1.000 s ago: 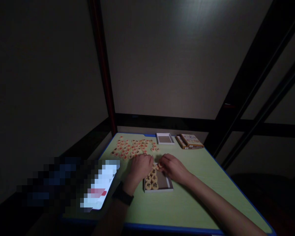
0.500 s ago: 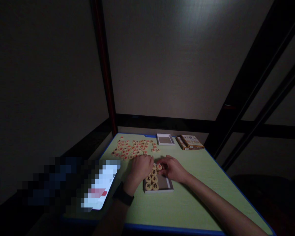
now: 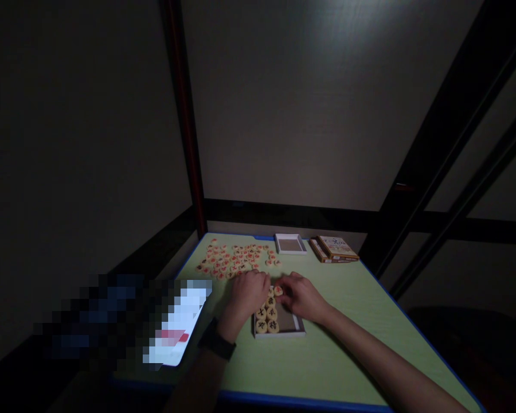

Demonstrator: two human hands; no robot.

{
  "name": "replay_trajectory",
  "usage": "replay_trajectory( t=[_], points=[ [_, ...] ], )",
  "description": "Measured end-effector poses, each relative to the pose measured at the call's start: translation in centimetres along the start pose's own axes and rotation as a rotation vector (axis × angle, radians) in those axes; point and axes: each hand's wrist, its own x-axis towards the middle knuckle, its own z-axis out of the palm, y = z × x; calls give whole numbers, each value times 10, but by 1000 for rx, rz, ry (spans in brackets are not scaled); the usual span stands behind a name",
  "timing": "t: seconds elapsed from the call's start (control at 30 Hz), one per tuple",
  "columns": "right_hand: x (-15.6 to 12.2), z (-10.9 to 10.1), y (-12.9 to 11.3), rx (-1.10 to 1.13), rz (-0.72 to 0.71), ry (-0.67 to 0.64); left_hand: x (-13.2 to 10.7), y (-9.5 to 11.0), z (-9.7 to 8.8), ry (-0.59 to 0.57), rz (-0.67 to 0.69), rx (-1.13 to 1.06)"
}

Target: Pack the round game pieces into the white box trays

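Green table [image 3: 327, 355] is bearing a tray [image 3: 300, 328]; left hand [image 3: 246, 296] curled beside it, right hand [image 3: 301, 297] pinching a disc [image 3: 278, 291].

Shallow white tray [image 3: 298, 328] on green table, w/ round pale game pieces [image 3: 267, 319] filling left side

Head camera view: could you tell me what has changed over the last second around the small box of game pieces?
Very little. The right hand has eased slightly toward the left hand, its fingertips keeping a red-marked piece at the far end of the small tray. The left hand stays at the tray's far left corner. The loose pieces, empty tray and printed box have not moved.
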Motion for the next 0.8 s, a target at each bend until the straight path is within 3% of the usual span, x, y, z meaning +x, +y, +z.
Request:
replay_trajectory(
  t=[0.37,0.53,0.7,0.8],
  points=[
    [-4,-6,-3,41,22,-25,0,1,0,12,-19,3],
    [-4,-21,0,97,0,13,-2,6,-2,110,8,3],
    [5,-34,13,156,13,111,-7,17,1,230,137,-52],
    [16,-37,21,120,19,133,-11,24,5,233,157,-85]
  ],
)
